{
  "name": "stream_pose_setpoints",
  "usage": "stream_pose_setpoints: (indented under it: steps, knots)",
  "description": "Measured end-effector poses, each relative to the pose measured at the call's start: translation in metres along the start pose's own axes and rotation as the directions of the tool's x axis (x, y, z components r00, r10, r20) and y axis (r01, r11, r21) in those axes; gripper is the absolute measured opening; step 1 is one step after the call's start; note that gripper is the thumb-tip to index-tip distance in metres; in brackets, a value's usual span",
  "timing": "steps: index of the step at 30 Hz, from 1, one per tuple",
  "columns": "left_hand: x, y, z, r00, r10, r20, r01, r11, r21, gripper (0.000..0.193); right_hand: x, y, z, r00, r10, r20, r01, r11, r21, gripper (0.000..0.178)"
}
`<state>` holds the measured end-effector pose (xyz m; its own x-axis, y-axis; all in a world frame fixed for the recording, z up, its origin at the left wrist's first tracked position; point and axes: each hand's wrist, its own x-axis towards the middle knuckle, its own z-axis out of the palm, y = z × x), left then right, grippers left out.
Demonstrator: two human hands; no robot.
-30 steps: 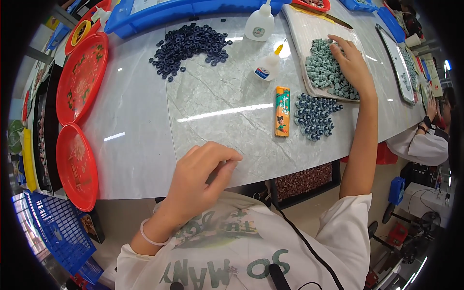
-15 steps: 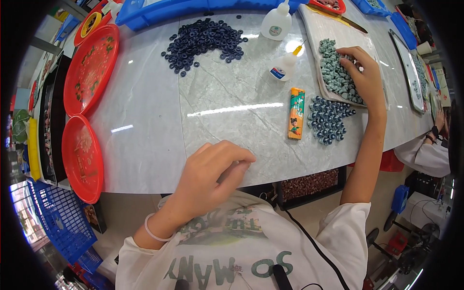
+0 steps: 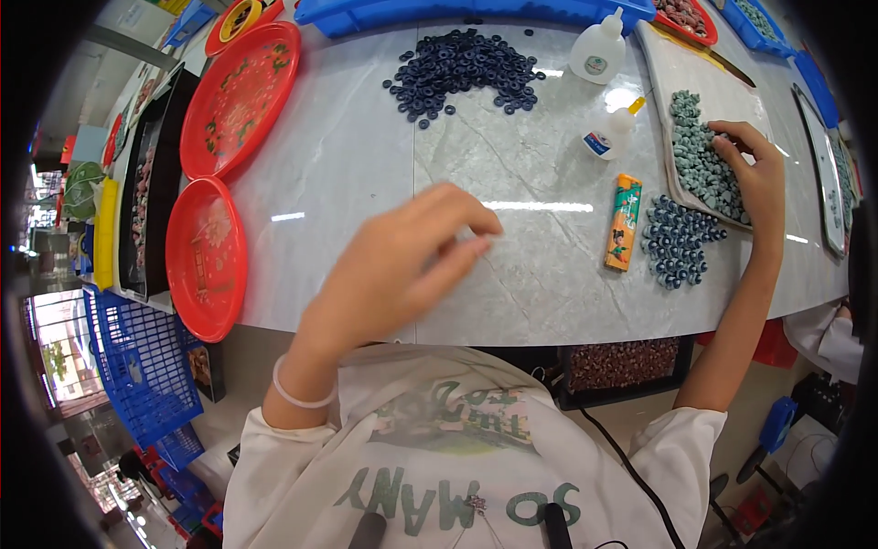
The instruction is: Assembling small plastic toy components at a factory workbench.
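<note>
My left hand point(image 3: 393, 265) hovers over the near middle of the table, slightly blurred. Its fingers curl in, with thumb and forefinger tips close together; anything between them is too small to make out. At the right, my right hand point(image 3: 753, 169) reaches into a heap of small grey-green stone pieces point(image 3: 697, 157) on a white padded tray point(image 3: 663, 59). Its thumb and forefinger are apart at the heap's edge. Below lies a cluster of dark blue beads with pale tops point(image 3: 679, 240), beside an orange and green lighter point(image 3: 624, 224).
Dark blue rings point(image 3: 465, 69) lie heaped at the far middle. Two white squeeze bottles, one plain-tipped point(image 3: 596, 50) and one yellow-tipped point(image 3: 611, 133), stand right of them. Red oval trays point(image 3: 240, 105) line the left side. A blue bin point(image 3: 439, 16) edges the back.
My left hand has risen and moved farther over the table. The right hand stays at the green stone heap. The whole view has shifted, so the table things appear farther right.
</note>
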<state>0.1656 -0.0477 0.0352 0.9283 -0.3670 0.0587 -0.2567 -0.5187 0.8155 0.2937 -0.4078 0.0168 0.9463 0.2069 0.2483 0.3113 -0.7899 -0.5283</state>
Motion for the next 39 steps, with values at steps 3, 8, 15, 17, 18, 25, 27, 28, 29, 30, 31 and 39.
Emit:
stream_pose_setpoints:
  steps: [3,8,15,17,18,25,27,28,29,30,31,39]
  knots:
    - [0.011,-0.01,-0.02,0.999,-0.008,-0.049,0.017,0.982,0.187,0.009,0.001,0.004,0.001,1.0,0.012,0.015,-0.012,0.999,0.036,0.017]
    - [0.044,-0.027,-0.037,0.981,0.138,-0.133,-0.042,0.832,0.553,0.009,0.002,0.0,0.0,0.992,-0.079,-0.095,0.082,0.996,0.028,0.016]
    - [0.072,-0.044,-0.03,0.92,0.385,-0.07,-0.149,0.512,0.846,0.01,0.002,0.006,-0.004,0.995,-0.032,-0.092,0.028,0.999,-0.046,0.015]
    - [0.074,-0.045,-0.027,0.92,0.382,-0.087,-0.113,0.472,0.875,0.01,0.001,0.006,-0.004,0.992,-0.034,-0.122,0.028,0.998,-0.053,0.014]
    - [0.075,-0.046,-0.026,0.919,0.384,-0.088,-0.113,0.472,0.875,0.01,0.0,0.006,-0.004,0.987,-0.026,-0.158,0.024,1.0,-0.018,0.014]
    - [0.054,-0.018,-0.03,0.964,0.074,-0.254,-0.001,0.961,0.277,0.007,-0.001,0.015,-0.003,0.976,0.112,-0.187,-0.07,0.973,0.221,0.014]
    - [0.038,0.0,-0.028,0.972,-0.033,-0.233,0.045,0.998,0.045,0.008,-0.002,0.018,-0.005,0.963,0.147,-0.224,-0.073,0.949,0.308,0.016]
    - [0.03,0.008,-0.026,0.973,-0.132,-0.189,0.097,0.978,-0.183,0.008,-0.004,0.018,-0.007,0.956,0.166,-0.241,-0.074,0.934,0.349,0.017]
    - [0.021,0.015,-0.023,0.966,-0.226,-0.127,0.159,0.903,-0.4,0.008,-0.007,0.012,-0.008,0.958,0.17,-0.23,-0.083,0.935,0.345,0.017]
    - [0.014,0.02,-0.018,0.965,-0.235,-0.118,0.169,0.897,-0.409,0.008,-0.012,0.002,-0.01,0.943,0.165,-0.29,-0.05,0.929,0.367,0.018]
    - [0.008,0.027,-0.014,0.967,-0.233,-0.098,0.153,0.849,-0.506,0.009,-0.018,-0.013,-0.011,0.923,0.162,-0.35,-0.014,0.921,0.389,0.019]
    - [-0.006,0.035,0.024,0.994,-0.104,-0.039,0.041,0.666,-0.745,0.009,-0.092,-0.153,0.038,0.981,-0.139,-0.135,0.185,0.456,0.871,0.018]
